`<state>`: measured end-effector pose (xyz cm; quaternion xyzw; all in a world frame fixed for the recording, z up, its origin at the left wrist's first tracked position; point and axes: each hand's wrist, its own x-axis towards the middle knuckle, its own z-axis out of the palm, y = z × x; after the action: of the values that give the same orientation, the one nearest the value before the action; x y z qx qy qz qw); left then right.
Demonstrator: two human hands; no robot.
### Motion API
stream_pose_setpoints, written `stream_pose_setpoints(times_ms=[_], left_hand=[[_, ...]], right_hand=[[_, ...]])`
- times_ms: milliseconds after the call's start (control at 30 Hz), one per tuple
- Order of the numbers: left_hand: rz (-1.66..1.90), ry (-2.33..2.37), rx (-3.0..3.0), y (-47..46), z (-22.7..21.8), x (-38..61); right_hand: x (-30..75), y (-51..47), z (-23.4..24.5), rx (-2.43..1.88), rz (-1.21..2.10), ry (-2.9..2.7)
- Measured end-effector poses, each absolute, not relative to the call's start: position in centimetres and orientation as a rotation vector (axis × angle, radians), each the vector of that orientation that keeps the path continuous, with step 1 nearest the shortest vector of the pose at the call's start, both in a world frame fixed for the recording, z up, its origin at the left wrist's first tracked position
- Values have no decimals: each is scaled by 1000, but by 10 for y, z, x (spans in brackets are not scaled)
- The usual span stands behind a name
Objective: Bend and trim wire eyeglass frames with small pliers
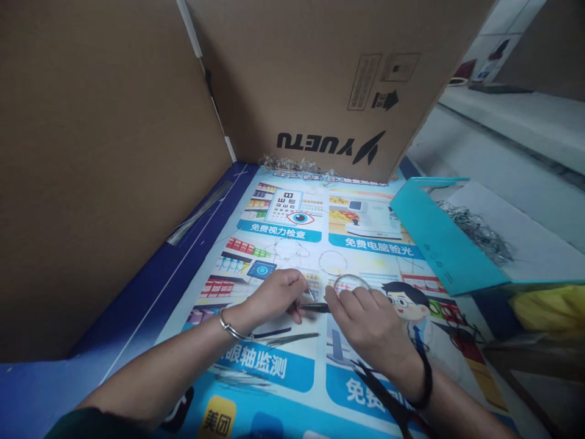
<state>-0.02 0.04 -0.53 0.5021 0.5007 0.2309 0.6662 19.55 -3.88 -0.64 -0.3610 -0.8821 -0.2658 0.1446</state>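
My left hand [281, 292] is closed in a pinch, with a short thin wire [311, 294] showing at its fingertips. My right hand [365, 320] is wrapped round a dark narrow-tipped tool [315, 308]; its tip points left and meets the left fingers, while the grip is hidden in the palm. Just beyond the right knuckles shows a curved wire loop [351, 278]. Below the left hand lie loose straight wires [292, 338], and a second bunch of wires [242, 379] is nearer me. Scissors [384, 390] with dark blades lie under the right wrist.
Tall cardboard panels [329, 73] stand at the left and back. Along the back one sits a row of clear small pieces [297, 164]. Thin wire circles [333, 263] lie on the printed sheet [322, 360]. At right, an open turquoise box [439, 238] holds tangled wire [484, 235].
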Motion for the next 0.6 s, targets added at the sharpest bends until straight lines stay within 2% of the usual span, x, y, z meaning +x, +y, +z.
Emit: stream_pose_setpoints(times_ms=[600], left_hand=[[504,1123,1159,-2,-8,2]], right_hand=[[193,-40,-11,-1009,-747,-2579]])
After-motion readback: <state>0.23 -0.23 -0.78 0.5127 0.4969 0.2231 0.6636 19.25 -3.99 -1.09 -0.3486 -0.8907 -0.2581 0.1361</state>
